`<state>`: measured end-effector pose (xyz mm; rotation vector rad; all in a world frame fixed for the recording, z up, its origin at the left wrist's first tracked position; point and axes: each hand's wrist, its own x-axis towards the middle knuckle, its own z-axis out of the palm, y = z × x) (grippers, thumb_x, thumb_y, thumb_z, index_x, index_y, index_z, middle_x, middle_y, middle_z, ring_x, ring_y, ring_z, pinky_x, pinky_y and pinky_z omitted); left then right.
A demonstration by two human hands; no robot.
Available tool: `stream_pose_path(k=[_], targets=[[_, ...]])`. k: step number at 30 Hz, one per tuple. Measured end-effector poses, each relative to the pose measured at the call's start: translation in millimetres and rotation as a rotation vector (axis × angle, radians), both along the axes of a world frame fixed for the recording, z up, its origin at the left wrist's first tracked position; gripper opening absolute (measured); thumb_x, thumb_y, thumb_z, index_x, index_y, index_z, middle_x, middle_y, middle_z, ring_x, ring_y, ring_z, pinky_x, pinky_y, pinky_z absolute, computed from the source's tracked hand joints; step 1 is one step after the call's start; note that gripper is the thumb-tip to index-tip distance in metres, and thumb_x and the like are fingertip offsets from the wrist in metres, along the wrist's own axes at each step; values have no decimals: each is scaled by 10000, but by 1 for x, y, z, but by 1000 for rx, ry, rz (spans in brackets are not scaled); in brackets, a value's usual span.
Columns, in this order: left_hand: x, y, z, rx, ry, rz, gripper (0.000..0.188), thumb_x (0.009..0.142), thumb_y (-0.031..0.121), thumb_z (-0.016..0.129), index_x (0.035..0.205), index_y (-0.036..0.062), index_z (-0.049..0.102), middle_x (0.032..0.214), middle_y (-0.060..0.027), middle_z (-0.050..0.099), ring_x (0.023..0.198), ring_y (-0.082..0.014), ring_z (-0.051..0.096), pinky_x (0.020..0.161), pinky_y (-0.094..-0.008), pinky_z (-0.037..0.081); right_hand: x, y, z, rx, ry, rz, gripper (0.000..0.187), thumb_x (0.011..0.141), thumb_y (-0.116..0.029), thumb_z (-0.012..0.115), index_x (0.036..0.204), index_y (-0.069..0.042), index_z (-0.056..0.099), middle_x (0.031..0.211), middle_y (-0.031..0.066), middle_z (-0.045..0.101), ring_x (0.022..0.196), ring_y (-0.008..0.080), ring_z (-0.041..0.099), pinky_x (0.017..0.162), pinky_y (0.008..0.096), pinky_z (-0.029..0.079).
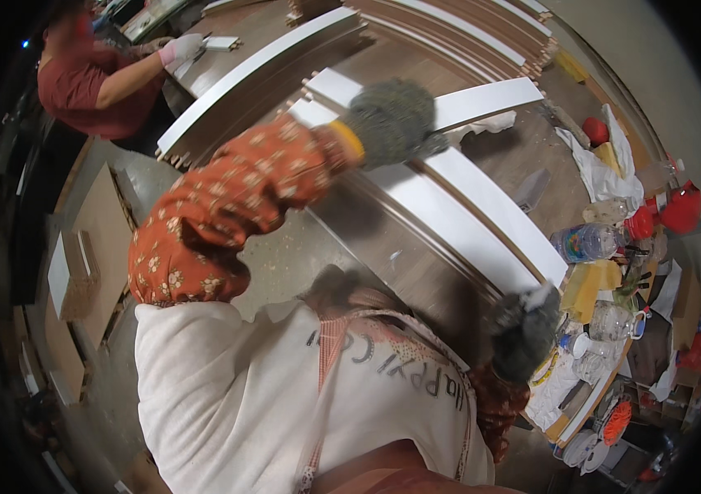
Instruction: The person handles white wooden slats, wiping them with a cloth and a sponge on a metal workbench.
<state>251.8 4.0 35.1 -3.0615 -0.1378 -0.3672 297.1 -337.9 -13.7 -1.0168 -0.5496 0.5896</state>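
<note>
My left hand, in a grey knit glove, is closed on a white board with a brown edge. The board sticks out to the right of the glove; its other end is hidden. Under and beside this hand lie long white boards side by side, running toward my right hand. At their near right end is my right hand, in a dark grey glove with curled fingers. Something whitish shows at its fingertips, too small and blurred to name.
Stacks of white boards stand at the far side. Bottles, yellow sponges and white cloth crowd the table's right side. At the far left a co-worker in white gloves handles a small white piece.
</note>
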Motion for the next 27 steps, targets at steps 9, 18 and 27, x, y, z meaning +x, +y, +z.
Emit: stream_pose_path(k=[9, 18, 27], targets=[[-32, 32, -7, -261, -86, -164, 539, 915, 399, 530, 1286, 10, 489, 1067, -193, 585, 941, -310, 605, 798, -409, 511, -15, 150, 39, 73, -11, 123, 432, 979, -216, 473, 1338, 14, 401, 917, 86, 565, 747, 156, 548, 666, 285, 480], [-159, 23, -13, -1857, 452, 220, 439, 840, 239, 711, 1159, -19, 556, 996, -139, 655, 932, -154, 644, 679, -319, 579, -14, 153, 32, 18, 239, 305, 347, 931, -165, 517, 1221, 18, 463, 735, 28, 498, 609, 128, 461, 531, 251, 403], [-166, 11, -24, -1857, 175, 188, 515, 834, 197, 682, 1264, -25, 507, 1025, -140, 630, 869, -179, 623, 723, -275, 514, -31, 137, 21, -173, 121, 447, 372, 911, -166, 585, 1235, 1, 515, 784, 50, 566, 660, 131, 533, 577, 265, 459]])
